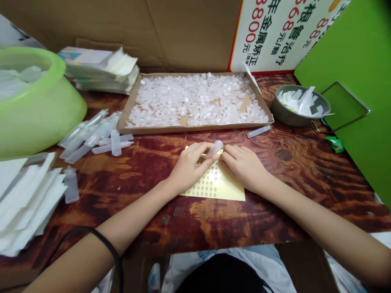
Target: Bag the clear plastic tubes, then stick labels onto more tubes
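My left hand [192,165] is closed around a small translucent tube [215,149], whose round end tips up between thumb and fingers. Close beside it, my right hand [244,165] has its fingers bent together near the tube; whether they pinch anything is too small to tell. Under both hands lies a yellow sheet [227,188] with rows of small round dots, flat on the dark wooden table [137,191].
Behind the hands, a cardboard tray [195,127] holds many small clear pieces. Loose tubes [97,132], a green tub [36,118] and white packets [27,199] are at left. A grey bowl [284,114] with strips and a loose tube [259,131] are at right.
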### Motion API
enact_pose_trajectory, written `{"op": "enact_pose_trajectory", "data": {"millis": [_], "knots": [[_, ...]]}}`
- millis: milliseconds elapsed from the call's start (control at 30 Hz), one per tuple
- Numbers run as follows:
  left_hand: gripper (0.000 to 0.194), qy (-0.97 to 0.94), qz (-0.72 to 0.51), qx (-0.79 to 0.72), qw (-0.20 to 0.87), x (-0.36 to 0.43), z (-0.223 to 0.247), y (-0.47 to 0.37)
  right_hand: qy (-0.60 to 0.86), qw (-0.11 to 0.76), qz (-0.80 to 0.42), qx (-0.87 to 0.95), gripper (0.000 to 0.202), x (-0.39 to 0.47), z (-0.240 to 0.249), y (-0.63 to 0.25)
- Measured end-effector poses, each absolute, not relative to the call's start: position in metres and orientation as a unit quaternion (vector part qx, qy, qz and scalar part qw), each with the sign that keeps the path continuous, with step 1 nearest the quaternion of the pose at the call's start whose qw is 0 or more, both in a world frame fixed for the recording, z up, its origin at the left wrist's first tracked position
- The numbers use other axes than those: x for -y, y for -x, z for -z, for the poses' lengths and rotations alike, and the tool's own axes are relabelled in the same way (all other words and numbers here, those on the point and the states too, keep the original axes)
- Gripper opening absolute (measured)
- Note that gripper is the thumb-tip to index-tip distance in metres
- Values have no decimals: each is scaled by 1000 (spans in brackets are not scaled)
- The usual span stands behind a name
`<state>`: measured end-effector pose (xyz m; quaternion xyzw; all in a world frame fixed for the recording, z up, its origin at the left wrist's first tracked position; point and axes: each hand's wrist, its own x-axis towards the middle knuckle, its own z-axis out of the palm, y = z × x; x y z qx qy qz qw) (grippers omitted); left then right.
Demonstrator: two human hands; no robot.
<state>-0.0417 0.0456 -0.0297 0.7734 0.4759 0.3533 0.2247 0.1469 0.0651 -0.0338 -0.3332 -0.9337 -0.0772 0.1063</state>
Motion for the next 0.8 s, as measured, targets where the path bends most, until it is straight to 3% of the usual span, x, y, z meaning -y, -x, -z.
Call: {"op": "enact_pose_trajectory", "data": {"millis": [133, 267, 367, 800], "knots": [[16, -778, -356, -469, 219, -45, 30, 41, 369, 132, 50, 919, 14, -68, 35, -149], [22, -790, -361, -464, 172, -43, 29, 40, 408, 305, -42, 860, 10, -62, 25, -153], [21, -803, -363, -461, 104, -40, 29, 39, 373, 408, -18, 833, 9, -50, 14, -154], [20, -831, -324, -443, 97, -38, 30, 39, 317, 409, 41, 855, 12, -43, 13, -149]]}}
